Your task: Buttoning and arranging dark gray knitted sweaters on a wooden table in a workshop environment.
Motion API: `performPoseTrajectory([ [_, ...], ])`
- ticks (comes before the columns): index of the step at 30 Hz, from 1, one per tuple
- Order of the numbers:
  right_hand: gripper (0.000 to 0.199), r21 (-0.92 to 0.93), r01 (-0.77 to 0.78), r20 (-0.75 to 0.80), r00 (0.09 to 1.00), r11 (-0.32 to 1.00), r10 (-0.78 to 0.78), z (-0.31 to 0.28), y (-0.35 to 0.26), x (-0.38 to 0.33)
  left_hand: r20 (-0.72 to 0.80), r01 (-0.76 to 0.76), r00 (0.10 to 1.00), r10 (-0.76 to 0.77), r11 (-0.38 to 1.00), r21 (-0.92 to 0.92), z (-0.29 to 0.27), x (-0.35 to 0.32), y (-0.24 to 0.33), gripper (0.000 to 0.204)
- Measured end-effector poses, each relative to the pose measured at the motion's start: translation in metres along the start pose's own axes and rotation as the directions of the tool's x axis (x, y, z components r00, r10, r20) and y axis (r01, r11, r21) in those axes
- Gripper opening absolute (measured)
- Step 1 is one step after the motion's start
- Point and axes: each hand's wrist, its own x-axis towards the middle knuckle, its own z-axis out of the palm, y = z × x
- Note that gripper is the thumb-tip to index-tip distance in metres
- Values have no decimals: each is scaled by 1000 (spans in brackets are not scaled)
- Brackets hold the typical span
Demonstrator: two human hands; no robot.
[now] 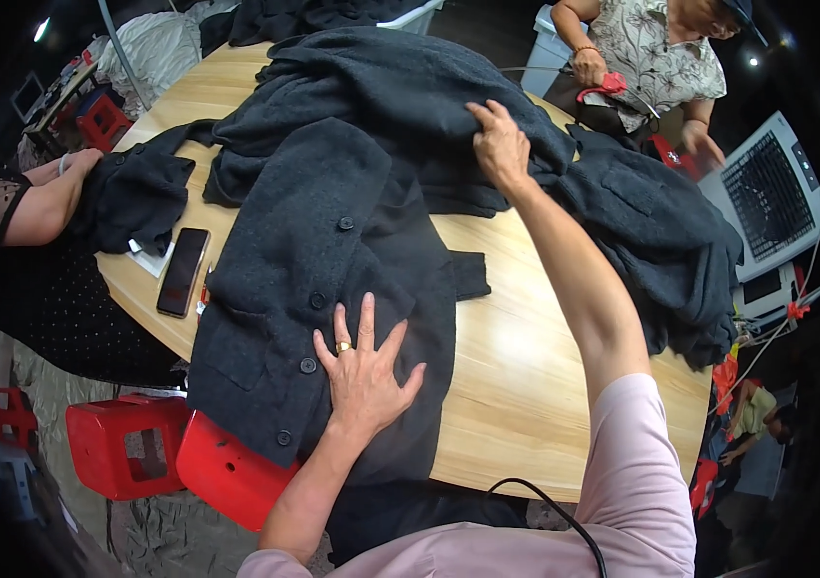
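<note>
A dark grey woollen coat (304,241) with several dark buttons lies spread across the round wooden table (526,385), its hem hanging over the near edge. My left hand (364,371), a ring on one finger, presses flat with spread fingers on the coat's lower front. My right hand (499,144) reaches across and pinches the dark fabric near the coat's upper part, where more dark garments (400,77) are heaped.
A black phone (184,271) and white paper tags lie at the table's left. A person's arm (49,197) rests on a dark garment there. Another person in a floral top (656,48) holds red scissors at the back. Red stools (131,443) stand below. A white machine (771,197) sits right.
</note>
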Motion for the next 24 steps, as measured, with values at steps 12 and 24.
performPoseTrajectory([
  [12,49,433,115,-303,953,894,24,-244,31,79,-50,-17,999,17,1000,1,10,-7,9,68],
  [24,24,-221,424,76,905,878,-418,-419,-12,-386,-279,-465,846,454,885,28,1,-47,82,98],
])
